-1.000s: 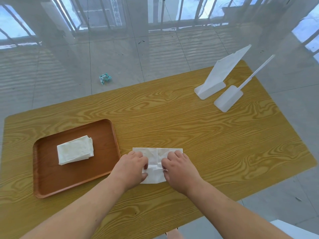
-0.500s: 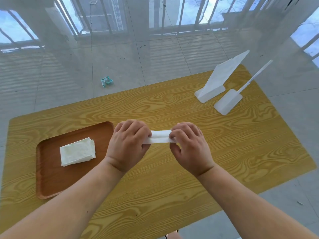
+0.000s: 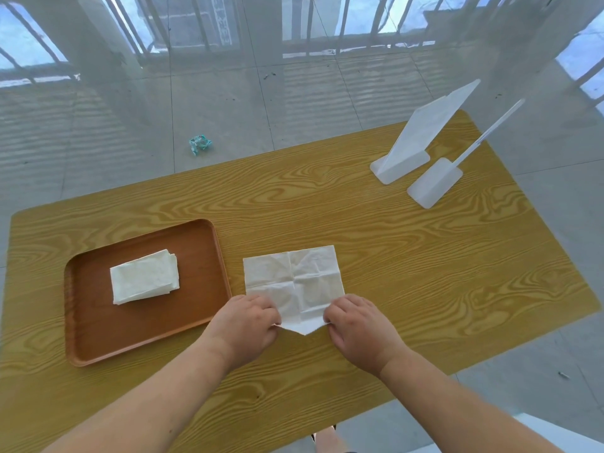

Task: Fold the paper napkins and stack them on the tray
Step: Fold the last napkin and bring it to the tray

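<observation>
A white paper napkin (image 3: 294,279) lies spread open and creased on the wooden table (image 3: 408,256), just right of the tray. My left hand (image 3: 246,325) pinches its near left corner and my right hand (image 3: 358,325) pinches its near right corner; the near edge sags to a point between them. The brown tray (image 3: 98,322) sits at the left and holds a small stack of folded napkins (image 3: 145,281).
Two white plastic stands (image 3: 405,161) (image 3: 434,183) sit at the table's far right. A crumpled blue-green wrapper (image 3: 200,144) lies on the tiled floor beyond the table. The table's near edge runs below my forearms.
Half a second ago both hands held the napkin folded and lifted above the table. It now lies unfolded flat, and my hands have drawn back to its near corners.
</observation>
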Demonstrator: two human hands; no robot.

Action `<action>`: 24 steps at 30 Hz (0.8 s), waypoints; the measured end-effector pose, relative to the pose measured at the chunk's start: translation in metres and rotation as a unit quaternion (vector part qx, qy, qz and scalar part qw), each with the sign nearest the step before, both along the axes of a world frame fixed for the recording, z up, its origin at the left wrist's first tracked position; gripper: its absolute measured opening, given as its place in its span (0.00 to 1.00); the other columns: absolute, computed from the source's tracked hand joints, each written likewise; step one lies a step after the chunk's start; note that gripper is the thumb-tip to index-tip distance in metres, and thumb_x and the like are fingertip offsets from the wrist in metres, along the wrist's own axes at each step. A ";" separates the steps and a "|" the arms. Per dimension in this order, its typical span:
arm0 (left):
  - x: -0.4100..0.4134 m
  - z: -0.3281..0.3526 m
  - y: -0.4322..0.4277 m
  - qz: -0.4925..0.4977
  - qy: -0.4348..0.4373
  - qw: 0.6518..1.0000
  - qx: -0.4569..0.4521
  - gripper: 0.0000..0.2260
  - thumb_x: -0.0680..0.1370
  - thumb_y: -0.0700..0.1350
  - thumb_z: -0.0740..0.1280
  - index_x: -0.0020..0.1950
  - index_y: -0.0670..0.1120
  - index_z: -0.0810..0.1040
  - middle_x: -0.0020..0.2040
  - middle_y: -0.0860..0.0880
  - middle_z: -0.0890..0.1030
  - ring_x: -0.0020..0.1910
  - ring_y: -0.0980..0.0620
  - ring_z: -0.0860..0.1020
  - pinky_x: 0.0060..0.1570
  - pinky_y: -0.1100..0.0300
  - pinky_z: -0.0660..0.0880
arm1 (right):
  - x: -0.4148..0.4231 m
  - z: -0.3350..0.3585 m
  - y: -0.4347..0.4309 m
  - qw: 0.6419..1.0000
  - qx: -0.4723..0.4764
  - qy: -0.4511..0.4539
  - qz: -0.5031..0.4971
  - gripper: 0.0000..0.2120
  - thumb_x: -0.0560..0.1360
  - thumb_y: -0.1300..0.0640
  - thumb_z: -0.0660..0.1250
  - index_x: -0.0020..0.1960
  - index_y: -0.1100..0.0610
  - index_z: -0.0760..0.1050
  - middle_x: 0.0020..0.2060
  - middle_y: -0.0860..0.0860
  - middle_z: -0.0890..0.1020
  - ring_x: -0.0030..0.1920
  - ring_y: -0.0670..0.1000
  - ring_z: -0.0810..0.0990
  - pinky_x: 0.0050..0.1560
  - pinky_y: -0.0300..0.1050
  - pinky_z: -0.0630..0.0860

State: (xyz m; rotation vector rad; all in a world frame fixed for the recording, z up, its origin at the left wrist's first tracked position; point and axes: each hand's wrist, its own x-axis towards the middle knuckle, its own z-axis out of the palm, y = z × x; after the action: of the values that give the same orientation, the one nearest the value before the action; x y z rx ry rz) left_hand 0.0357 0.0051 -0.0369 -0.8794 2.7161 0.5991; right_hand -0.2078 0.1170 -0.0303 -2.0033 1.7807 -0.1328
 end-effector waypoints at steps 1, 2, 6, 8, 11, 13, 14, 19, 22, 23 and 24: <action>-0.001 0.002 -0.002 0.011 0.007 1.000 0.005 0.13 0.82 0.57 0.59 0.54 0.55 0.82 0.53 0.58 0.81 0.55 0.55 0.77 0.57 0.57 0.73 | 0.000 -0.001 0.000 1.000 -0.003 -0.001 -0.011 0.06 0.80 0.54 0.62 0.51 0.52 0.77 0.49 0.46 0.80 0.52 0.50 0.75 0.58 0.49 0.74; -0.002 0.004 -0.004 0.030 0.011 0.999 0.012 0.14 0.82 0.58 0.58 0.48 0.55 0.81 0.47 0.58 0.80 0.49 0.55 0.77 0.52 0.58 0.74 | 0.001 -0.001 -0.001 1.000 -0.006 -0.004 -0.027 0.07 0.81 0.52 0.61 0.51 0.51 0.78 0.48 0.46 0.80 0.50 0.50 0.74 0.56 0.49 0.74; -0.005 0.012 -0.013 0.153 0.013 0.987 0.055 0.17 0.83 0.59 0.56 0.38 0.53 0.72 0.36 0.56 0.75 0.37 0.56 0.74 0.37 0.57 0.74 | 0.001 0.003 -0.019 0.992 -0.024 -0.025 -0.118 0.09 0.82 0.49 0.61 0.50 0.50 0.78 0.44 0.44 0.78 0.47 0.49 0.72 0.54 0.49 0.73; -0.007 0.015 -0.014 0.193 0.029 0.980 0.038 0.18 0.83 0.60 0.54 0.41 0.52 0.74 0.39 0.57 0.77 0.41 0.53 0.76 0.41 0.55 0.75 | 0.001 0.005 -0.030 0.984 -0.052 -0.020 -0.168 0.09 0.81 0.49 0.62 0.54 0.51 0.78 0.48 0.45 0.79 0.51 0.50 0.73 0.58 0.50 0.73; -0.008 0.014 -0.012 0.261 0.068 0.962 -0.045 0.14 0.81 0.58 0.63 0.59 0.50 0.75 0.57 0.53 0.76 0.56 0.48 0.74 0.55 0.50 0.75 | 0.003 0.007 -0.038 0.974 -0.081 -0.006 -0.214 0.18 0.79 0.49 0.67 0.66 0.54 0.73 0.60 0.51 0.77 0.63 0.55 0.72 0.66 0.53 0.70; -0.007 0.012 -0.009 0.240 0.103 0.960 -0.102 0.17 0.78 0.56 0.70 0.61 0.48 0.74 0.58 0.49 0.75 0.55 0.46 0.74 0.54 0.47 0.75 | 0.005 0.007 -0.038 0.979 -0.092 0.004 -0.182 0.19 0.77 0.50 0.69 0.66 0.53 0.72 0.60 0.51 0.77 0.63 0.56 0.72 0.64 0.54 0.71; -0.007 0.010 -0.007 0.200 0.122 0.964 -0.129 0.16 0.77 0.55 0.71 0.59 0.48 0.75 0.55 0.49 0.76 0.53 0.45 0.74 0.51 0.47 0.75 | 0.006 0.005 -0.036 0.985 -0.084 0.012 -0.153 0.18 0.77 0.50 0.68 0.65 0.53 0.73 0.59 0.51 0.78 0.61 0.55 0.73 0.63 0.53 0.72; -0.010 0.003 -0.004 0.034 0.074 0.990 -0.115 0.13 0.78 0.56 0.66 0.53 0.48 0.80 0.51 0.50 0.80 0.52 0.46 0.79 0.49 0.50 0.78 | 0.009 -0.007 -0.025 0.998 -0.010 0.062 -0.032 0.13 0.79 0.48 0.63 0.62 0.51 0.75 0.55 0.48 0.78 0.57 0.53 0.75 0.60 0.51 0.74; -0.011 -0.005 -0.006 0.028 -0.023 0.995 -0.088 0.19 0.80 0.61 0.63 0.64 0.50 0.76 0.61 0.51 0.77 0.60 0.48 0.76 0.59 0.52 0.75 | 0.011 -0.012 -0.026 0.997 0.015 0.065 -0.026 0.16 0.79 0.48 0.64 0.65 0.50 0.74 0.58 0.48 0.76 0.60 0.53 0.74 0.61 0.50 0.73; -0.011 -0.007 -0.007 0.019 -0.042 0.994 -0.096 0.19 0.81 0.61 0.61 0.65 0.50 0.75 0.62 0.51 0.76 0.61 0.49 0.75 0.59 0.53 0.74 | 0.012 -0.013 -0.026 0.997 0.016 0.066 -0.027 0.15 0.79 0.48 0.64 0.64 0.50 0.74 0.58 0.49 0.76 0.59 0.53 0.74 0.61 0.50 0.74; -0.011 -0.008 -0.009 0.006 -0.056 0.993 -0.108 0.19 0.82 0.61 0.59 0.65 0.50 0.74 0.62 0.51 0.76 0.60 0.49 0.75 0.59 0.53 0.74 | 0.013 -0.013 -0.027 0.997 0.012 0.069 -0.025 0.13 0.79 0.49 0.64 0.62 0.51 0.75 0.56 0.49 0.77 0.57 0.53 0.74 0.59 0.50 0.74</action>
State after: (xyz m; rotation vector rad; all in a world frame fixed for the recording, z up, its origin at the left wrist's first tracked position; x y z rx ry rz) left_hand 0.0251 -0.0035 -0.0453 -0.9481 2.7097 0.2510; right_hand -0.1949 0.0898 -0.0438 -1.9952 1.9096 0.0122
